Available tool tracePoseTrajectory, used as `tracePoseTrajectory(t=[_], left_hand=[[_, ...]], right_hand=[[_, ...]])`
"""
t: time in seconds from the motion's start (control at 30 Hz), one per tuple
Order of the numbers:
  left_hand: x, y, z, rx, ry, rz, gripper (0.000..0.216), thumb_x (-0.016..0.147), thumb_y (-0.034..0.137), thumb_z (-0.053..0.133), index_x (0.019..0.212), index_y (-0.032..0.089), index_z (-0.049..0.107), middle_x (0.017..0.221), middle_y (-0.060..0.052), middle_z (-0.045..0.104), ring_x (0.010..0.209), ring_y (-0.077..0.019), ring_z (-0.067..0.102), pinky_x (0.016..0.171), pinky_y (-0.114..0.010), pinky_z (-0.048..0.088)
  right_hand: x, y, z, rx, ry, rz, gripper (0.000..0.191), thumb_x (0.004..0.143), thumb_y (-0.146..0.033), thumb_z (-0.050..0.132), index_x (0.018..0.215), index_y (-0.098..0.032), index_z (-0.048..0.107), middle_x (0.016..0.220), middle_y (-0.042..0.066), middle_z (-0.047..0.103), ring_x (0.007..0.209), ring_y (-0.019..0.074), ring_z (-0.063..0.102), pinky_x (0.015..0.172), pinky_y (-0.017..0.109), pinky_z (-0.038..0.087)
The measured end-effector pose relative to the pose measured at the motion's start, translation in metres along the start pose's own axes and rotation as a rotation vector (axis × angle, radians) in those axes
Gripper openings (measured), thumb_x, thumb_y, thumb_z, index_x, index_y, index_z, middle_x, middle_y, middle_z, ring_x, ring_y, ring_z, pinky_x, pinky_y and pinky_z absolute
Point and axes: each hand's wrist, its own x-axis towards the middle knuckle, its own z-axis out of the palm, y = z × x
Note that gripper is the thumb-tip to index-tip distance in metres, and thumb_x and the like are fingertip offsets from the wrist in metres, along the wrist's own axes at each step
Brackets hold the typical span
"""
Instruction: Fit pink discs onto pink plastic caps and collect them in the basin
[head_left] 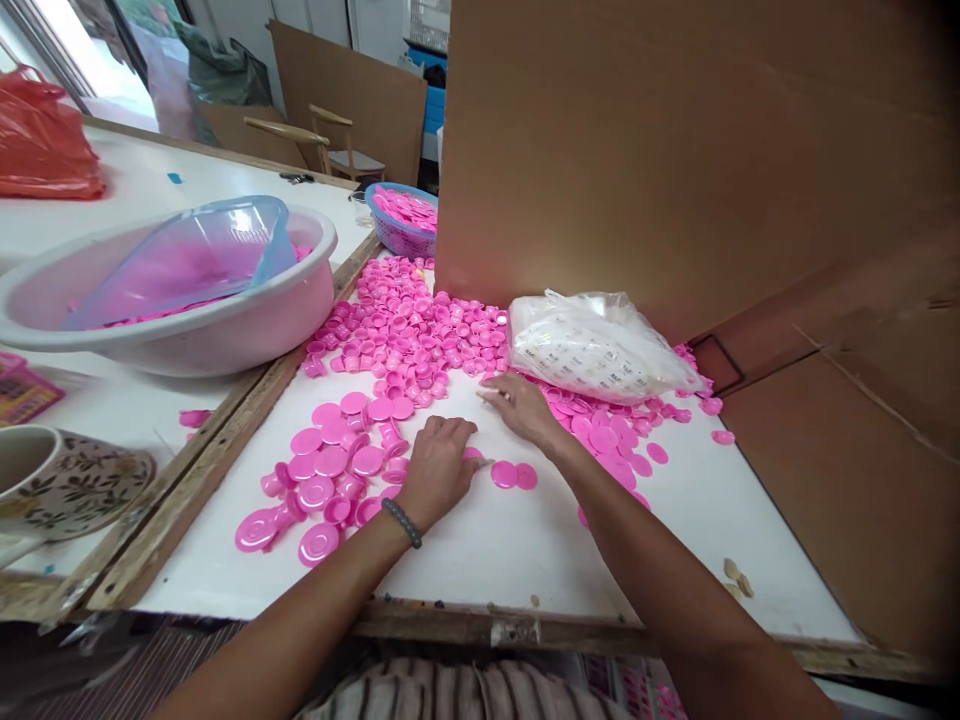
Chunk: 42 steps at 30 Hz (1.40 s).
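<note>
On the white tabletop, my left hand (442,468) is closed, its fingers curled and the thumb below them. A pink plastic disc (472,454) shows between that thumb and the fingers. Two more flat pink discs (504,474) lie just right of it, overlapping. My right hand (521,405) reaches further forward with its fingertips pinched together; what they hold, if anything, is too small to make out. Left of my left hand is a loose group of pink cup-shaped pieces with disc tops (330,461). Flat pink discs (604,435) are spread partly behind my right forearm.
Small pink cups (409,315) are heaped at the back. A clear plastic bag of white pieces (592,345) rests against tall cardboard (637,150). Beyond a wooden ledge (225,455) stand a white basin (300,310) and a patterned mug (90,485). A blue basket (405,238) holds pink discs.
</note>
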Motion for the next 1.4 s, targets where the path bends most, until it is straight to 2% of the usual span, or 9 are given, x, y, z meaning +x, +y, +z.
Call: tracePoseTrajectory(t=[0.1, 0.2, 0.33, 0.47, 0.6, 0.7, 0.93, 1.13, 1.4], left_hand=[[-0.004, 0.000, 0.002, 0.065, -0.101, 0.083, 0.018, 0.076, 0.027, 0.059, 0.092, 0.019, 0.058, 0.088, -0.006, 0.061, 0.095, -0.0242, 0.045, 0.078, -0.036, 0.036], [-0.007, -0.004, -0.003, 0.184, -0.092, -0.029, 0.010, 0.076, 0.023, 0.057, 0.084, 0.017, 0.058, 0.084, -0.009, 0.061, 0.091, -0.0255, 0.046, 0.077, -0.040, 0.034], [-0.007, 0.003, -0.005, 0.252, -0.026, -0.080, 0.014, 0.076, 0.027, 0.058, 0.083, 0.015, 0.058, 0.086, -0.011, 0.059, 0.093, -0.0278, 0.044, 0.080, -0.044, 0.032], [0.005, 0.023, 0.014, 0.119, -0.113, 0.043, 0.021, 0.075, 0.033, 0.060, 0.084, 0.014, 0.056, 0.085, -0.010, 0.056, 0.089, -0.0245, 0.044, 0.074, -0.036, 0.036], [0.016, 0.028, 0.033, 0.018, -0.194, -0.003, 0.012, 0.074, 0.023, 0.061, 0.079, 0.015, 0.052, 0.079, -0.007, 0.054, 0.080, -0.0207, 0.047, 0.067, -0.031, 0.037], [0.014, 0.023, 0.034, -0.033, -0.136, 0.000, 0.006, 0.078, 0.020, 0.055, 0.077, 0.017, 0.050, 0.075, -0.003, 0.054, 0.076, -0.0177, 0.048, 0.064, -0.028, 0.036], [-0.008, 0.010, 0.019, -0.029, -0.090, 0.171, 0.005, 0.078, 0.014, 0.052, 0.080, 0.018, 0.050, 0.082, -0.003, 0.055, 0.084, -0.0177, 0.049, 0.069, -0.028, 0.039], [-0.027, 0.004, 0.023, -0.119, -0.113, 0.010, 0.028, 0.071, 0.022, 0.063, 0.096, 0.020, 0.048, 0.088, -0.001, 0.055, 0.080, -0.0163, 0.054, 0.066, -0.027, 0.042], [-0.028, 0.007, 0.031, -0.249, -0.093, -0.025, 0.020, 0.076, 0.019, 0.054, 0.094, 0.020, 0.046, 0.078, 0.001, 0.057, 0.069, -0.0134, 0.055, 0.060, -0.023, 0.039]], right_hand=[[0.025, 0.014, 0.008, -0.218, -0.011, -0.019, 0.025, 0.084, -0.027, 0.051, 0.103, -0.015, 0.062, 0.110, 0.010, 0.055, 0.101, 0.0182, 0.048, 0.082, 0.029, 0.038], [0.026, 0.023, 0.016, -0.268, -0.069, 0.000, 0.019, 0.085, -0.021, 0.049, 0.092, -0.015, 0.065, 0.100, 0.008, 0.057, 0.092, 0.0153, 0.050, 0.076, 0.026, 0.038], [-0.001, 0.022, 0.013, -0.186, -0.065, 0.066, 0.020, 0.085, -0.021, 0.047, 0.084, -0.017, 0.066, 0.088, 0.005, 0.060, 0.080, 0.0130, 0.052, 0.071, 0.024, 0.037], [-0.030, 0.020, -0.002, -0.029, -0.132, 0.205, 0.021, 0.083, -0.028, 0.048, 0.073, -0.017, 0.064, 0.071, 0.001, 0.062, 0.067, 0.0119, 0.053, 0.061, 0.022, 0.037], [-0.055, 0.023, -0.015, -0.001, -0.075, 0.298, 0.028, 0.081, -0.040, 0.049, 0.077, -0.017, 0.065, 0.070, 0.001, 0.061, 0.062, 0.0122, 0.052, 0.056, 0.023, 0.038], [-0.072, 0.025, -0.016, -0.037, 0.000, 0.204, 0.026, 0.077, -0.040, 0.057, 0.088, -0.018, 0.064, 0.086, 0.003, 0.060, 0.067, 0.0119, 0.052, 0.059, 0.024, 0.040], [-0.087, 0.018, -0.004, -0.109, 0.004, 0.123, 0.022, 0.086, -0.025, 0.045, 0.072, -0.015, 0.059, 0.085, 0.003, 0.054, 0.068, 0.0105, 0.050, 0.056, 0.022, 0.041], [-0.109, 0.001, -0.004, -0.139, 0.094, -0.014, 0.021, 0.086, -0.022, 0.046, 0.075, -0.016, 0.062, 0.087, 0.006, 0.056, 0.078, 0.0150, 0.050, 0.058, 0.025, 0.042], [-0.119, -0.020, 0.020, -0.214, -0.008, -0.160, 0.027, 0.086, -0.010, 0.039, 0.085, -0.018, 0.065, 0.098, 0.005, 0.062, 0.087, 0.0161, 0.052, 0.071, 0.026, 0.044]])
